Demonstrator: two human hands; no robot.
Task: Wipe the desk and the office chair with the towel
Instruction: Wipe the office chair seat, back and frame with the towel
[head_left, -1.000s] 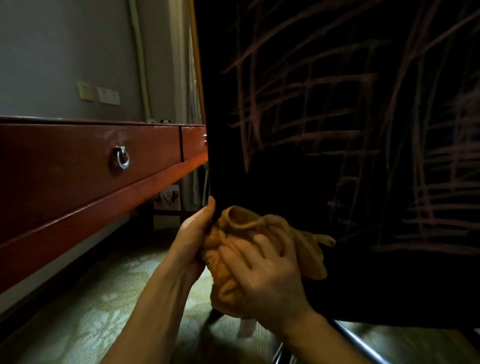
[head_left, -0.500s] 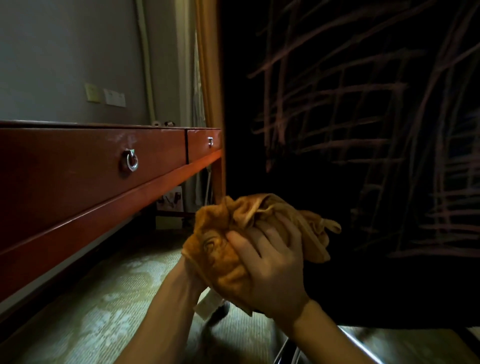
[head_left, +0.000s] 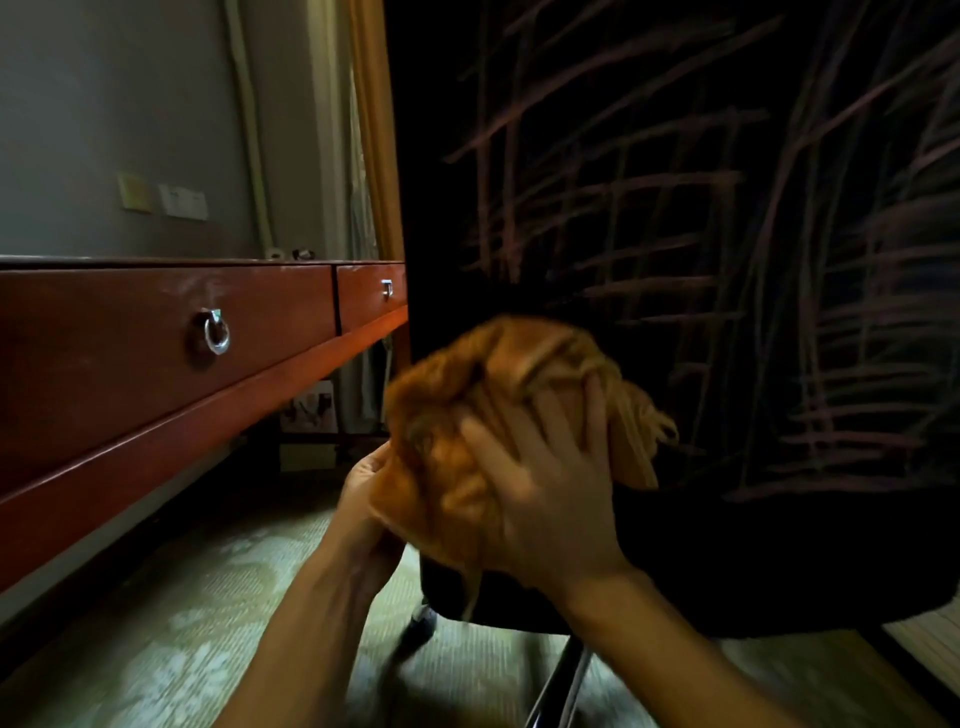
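Towel, orange and bunched, sat against the lower back of the chair, near its left edge. Compared with a second earlier it had moved higher up the chair back and the bundle looked looser. Right hand lay over the towel with fingers spread, pressing it to the chair, not clenched. Left hand had left the chair's edge and dropped below the towel; its fingers curled at the towel's lower left corner, apparently pinching it, though motion blur made this hard to confirm. Judgement: the chair-back wipe was under way, working upward, and most of the scratched back was not yet covered from this side.

Surface stood to the left, red-brown wood, seen from below its top. Two drawer fronts showed, the near one with a ring pull, the far one just beside the chair. Small items sat on the far end of the top, too small to name. Pale patterned carpet lay below. A metal chair leg and a caster showed under the seat.

In the way: the chair stood close to the surface, so the gap at its left edge was tight. Loose towel strands hung down and could snag.
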